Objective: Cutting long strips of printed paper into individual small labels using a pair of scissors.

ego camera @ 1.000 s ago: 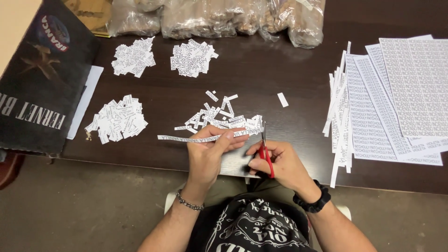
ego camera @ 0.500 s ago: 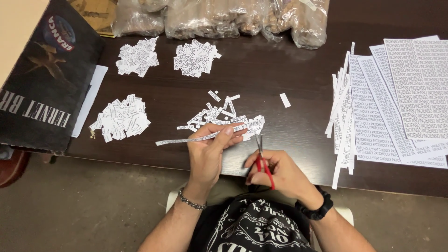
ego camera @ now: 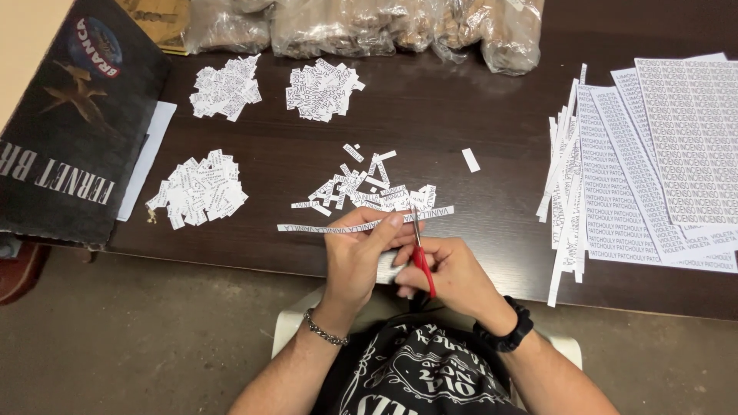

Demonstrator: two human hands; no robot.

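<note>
My left hand (ego camera: 360,253) pinches a long narrow paper strip (ego camera: 323,227) of printed labels, held level just above the dark table's near edge. My right hand (ego camera: 453,277) grips red-handled scissors (ego camera: 421,257), blades pointing up at the strip near its right end. Just beyond the strip lies a loose heap of small cut labels (ego camera: 369,188). One single label (ego camera: 470,160) lies apart to the right.
Three more heaps of cut labels (ego camera: 198,188) (ego camera: 225,87) (ego camera: 321,90) lie on the dark wooden table (ego camera: 430,115). Printed sheets and cut strips (ego camera: 653,154) are stacked at the right. Clear bags (ego camera: 384,23) line the back edge. A black cardboard box (ego camera: 65,131) sits at the left.
The strip has been shifted slightly to the right through my left fingers, and the scissors have come up to its right part. The heaps have not moved.
</note>
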